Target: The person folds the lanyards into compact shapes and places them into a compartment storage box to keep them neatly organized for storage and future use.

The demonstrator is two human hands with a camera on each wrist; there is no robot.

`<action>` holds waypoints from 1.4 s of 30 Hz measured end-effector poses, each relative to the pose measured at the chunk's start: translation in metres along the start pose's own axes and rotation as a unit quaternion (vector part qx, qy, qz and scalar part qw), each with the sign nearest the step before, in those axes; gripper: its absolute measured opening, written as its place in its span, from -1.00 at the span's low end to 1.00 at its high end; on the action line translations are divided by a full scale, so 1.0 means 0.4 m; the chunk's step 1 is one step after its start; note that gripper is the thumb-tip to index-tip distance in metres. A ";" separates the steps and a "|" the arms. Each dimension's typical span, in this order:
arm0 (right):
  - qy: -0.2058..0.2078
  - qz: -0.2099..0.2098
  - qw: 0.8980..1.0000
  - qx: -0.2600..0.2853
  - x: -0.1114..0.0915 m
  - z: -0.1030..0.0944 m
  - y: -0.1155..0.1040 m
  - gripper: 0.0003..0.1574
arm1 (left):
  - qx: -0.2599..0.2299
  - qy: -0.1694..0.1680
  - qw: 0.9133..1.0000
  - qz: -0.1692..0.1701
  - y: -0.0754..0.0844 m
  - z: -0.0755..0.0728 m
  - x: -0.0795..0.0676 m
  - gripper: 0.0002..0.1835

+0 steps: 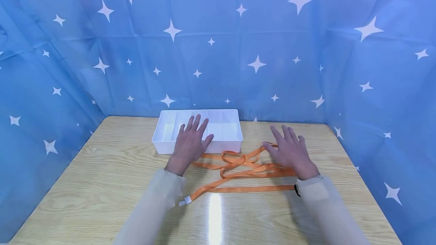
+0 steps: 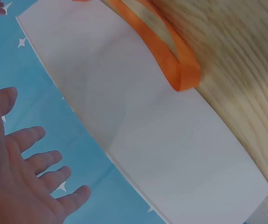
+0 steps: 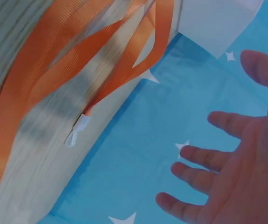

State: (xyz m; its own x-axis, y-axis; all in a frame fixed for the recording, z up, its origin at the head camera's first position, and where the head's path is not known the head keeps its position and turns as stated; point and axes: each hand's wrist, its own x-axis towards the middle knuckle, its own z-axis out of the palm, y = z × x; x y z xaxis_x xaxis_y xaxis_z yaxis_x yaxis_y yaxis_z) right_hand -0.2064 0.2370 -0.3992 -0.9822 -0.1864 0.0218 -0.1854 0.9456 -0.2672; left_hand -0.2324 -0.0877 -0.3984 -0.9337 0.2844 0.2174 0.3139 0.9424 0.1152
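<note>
Orange lanyards (image 1: pixel 245 174) lie loosely tangled on the table, their straps looping over one another. One white plastic clip (image 1: pixel 185 201) points toward the near left; another white clip (image 3: pixel 78 129) shows in the right wrist view. My left hand (image 1: pixel 189 143) is spread in front of the white divided box (image 1: pixel 164 147), overlapping its front wall in the head view, and holds nothing. Over the right end of the straps, my right hand (image 1: pixel 292 153) has its fingers extended and grips nothing. Whether either hand touches anything cannot be told from the head view.
The box stands at the back of the wooden table (image 1: pixel 102 184), its inside split by thin partitions. A blue curtain (image 1: pixel 211 18) with white stars surrounds the back and sides. A dark band (image 1: pixel 297 190) sits at the right wrist.
</note>
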 end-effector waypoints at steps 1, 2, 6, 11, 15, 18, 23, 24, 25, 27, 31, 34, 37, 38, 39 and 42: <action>0.002 -0.002 1.000 0.000 0.000 0.001 -0.001 -0.06 | -0.004 0.001 1.000 0.002 0.003 0.002 -0.001 -0.30; 0.004 -0.003 1.000 0.000 -0.001 0.003 -0.001 -0.07 | -0.009 0.002 1.000 0.005 0.006 0.004 -0.002 -0.30; 0.009 -0.010 1.000 -0.001 -0.002 0.009 -0.006 -0.12 | -0.028 0.014 0.999 0.015 0.021 0.011 -0.009 -0.32; 0.018 -0.018 1.000 -0.006 -0.003 0.017 -0.007 -0.15 | -0.049 0.028 0.998 0.030 0.039 0.012 -0.017 -0.35; 0.011 -0.019 1.000 -0.002 -0.003 0.022 -0.007 -0.16 | -0.067 0.042 0.996 0.046 0.050 0.011 -0.023 -0.37; -0.006 -0.017 1.000 0.011 -0.001 0.026 -0.008 -0.18 | -0.084 0.052 0.993 0.060 0.056 0.012 -0.028 -0.40; -0.028 -0.012 0.999 0.037 0.001 0.035 -0.013 -0.21 | -0.120 0.064 0.987 0.081 0.063 0.022 -0.036 -0.43; -0.030 -0.010 0.999 0.043 0.001 0.037 -0.013 -0.22 | -0.128 0.064 0.986 0.085 0.066 0.024 -0.037 -0.44; -0.032 -0.009 0.998 0.048 0.001 0.040 -0.014 -0.22 | -0.137 0.064 0.985 0.087 0.068 0.026 -0.038 -0.44; -0.038 -0.009 0.998 0.059 0.002 0.045 -0.013 -0.22 | -0.149 0.058 0.983 0.090 0.074 0.028 -0.042 -0.45; -0.049 -0.008 0.996 0.079 0.006 0.056 -0.009 -0.22 | -0.166 0.052 0.979 0.104 0.088 0.034 -0.047 -0.46; -0.046 -0.016 0.995 0.091 0.009 0.065 -0.008 -0.25 | -0.181 0.059 0.975 0.113 0.097 0.039 -0.050 -0.47; -0.041 -0.026 0.994 0.100 0.011 0.071 -0.010 -0.28 | -0.199 0.071 0.971 0.115 0.104 0.045 -0.053 -0.49; -0.039 -0.029 0.994 0.101 0.012 0.074 -0.011 -0.29 | -0.206 0.075 0.969 0.116 0.106 0.047 -0.055 -0.49; -0.037 -0.032 0.994 0.102 0.012 0.076 -0.013 -0.30 | -0.213 0.079 0.967 0.116 0.108 0.049 -0.056 -0.50; -0.038 -0.034 0.993 0.105 0.011 0.081 -0.015 -0.32 | -0.235 0.083 0.961 0.119 0.115 0.055 -0.060 -0.52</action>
State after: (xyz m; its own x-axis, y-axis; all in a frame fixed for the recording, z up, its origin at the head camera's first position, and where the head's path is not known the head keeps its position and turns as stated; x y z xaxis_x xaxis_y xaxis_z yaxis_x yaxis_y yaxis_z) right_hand -0.2087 0.2217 -0.4285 -0.9611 -0.2752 -0.0231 -0.2338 0.8553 -0.4623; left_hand -0.1994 -0.0472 -0.4197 -0.7978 0.4141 0.4382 0.5948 0.6598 0.4592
